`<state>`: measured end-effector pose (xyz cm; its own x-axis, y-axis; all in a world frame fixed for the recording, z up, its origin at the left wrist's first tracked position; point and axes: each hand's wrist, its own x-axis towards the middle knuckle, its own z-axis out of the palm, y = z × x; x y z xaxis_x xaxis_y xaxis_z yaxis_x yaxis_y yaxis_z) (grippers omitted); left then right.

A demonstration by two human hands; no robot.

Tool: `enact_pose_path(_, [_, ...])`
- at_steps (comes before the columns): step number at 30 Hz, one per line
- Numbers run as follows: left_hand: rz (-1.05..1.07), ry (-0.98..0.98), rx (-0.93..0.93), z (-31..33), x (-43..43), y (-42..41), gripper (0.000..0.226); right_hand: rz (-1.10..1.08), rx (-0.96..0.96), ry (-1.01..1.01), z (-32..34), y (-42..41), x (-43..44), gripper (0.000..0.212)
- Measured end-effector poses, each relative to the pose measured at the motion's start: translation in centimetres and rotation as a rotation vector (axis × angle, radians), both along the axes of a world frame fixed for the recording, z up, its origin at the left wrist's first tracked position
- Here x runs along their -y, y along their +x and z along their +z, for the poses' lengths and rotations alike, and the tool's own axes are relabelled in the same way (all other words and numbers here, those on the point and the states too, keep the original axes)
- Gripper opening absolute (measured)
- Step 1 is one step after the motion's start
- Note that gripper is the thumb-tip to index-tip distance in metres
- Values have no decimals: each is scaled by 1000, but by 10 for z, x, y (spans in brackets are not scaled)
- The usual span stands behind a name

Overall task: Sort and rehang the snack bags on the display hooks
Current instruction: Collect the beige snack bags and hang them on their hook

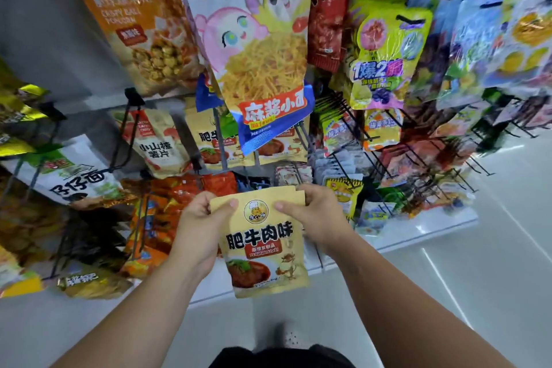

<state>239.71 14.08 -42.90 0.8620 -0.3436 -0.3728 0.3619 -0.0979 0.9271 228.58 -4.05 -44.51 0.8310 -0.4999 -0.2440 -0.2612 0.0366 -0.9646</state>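
A yellow snack bag (263,251) with black characters and a picture of beef hangs between my hands, low at the centre of the view. My left hand (200,227) grips its upper left corner, thumb on the front. My right hand (313,215) pinches its upper right corner. More than one bag seems stacked in this grip. Matching yellow bags (209,140) hang on a hook of the rack just above. A large white and blue noodle-snack bag (260,48) with cartoon figures hangs over them.
Black wire hooks (352,128) stick out toward me on the right, some bare. An orange popcorn bag (140,18), a hawthorn chip bag (161,143), red bags (191,188) and green candy bags (385,54) fill the rack. The white base shelf (418,233) and pale floor lie below.
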Motion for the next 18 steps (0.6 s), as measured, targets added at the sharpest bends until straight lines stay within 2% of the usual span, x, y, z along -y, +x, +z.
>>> enact_pose_path(2, [-50, -1, -8, 1, 1, -4, 20, -42, 27, 15, 5, -4, 0, 13])
enact_pose_path(4, [-112, -34, -47, 2, -2, -9, 8, -62, 58, 13, 13, -5, -4, 35])
enact_pose_path(5, [-133, -64, -81, 2, -4, -12, 11, -79, 66, 26, 17, -5, -6, 36])
enact_pose_path(8, [-126, -125, -155, 3, -14, -15, 25, -128, 66, 85, 26, -4, -15, 18])
enact_pose_path(13, [-137, -69, 26, 16, -43, -5, 25, -121, 46, 71, 30, 7, -43, 27])
enact_pose_path(18, [18, -142, 30, 24, -63, 3, 19, -160, 28, -29, 31, 20, -76, 40])
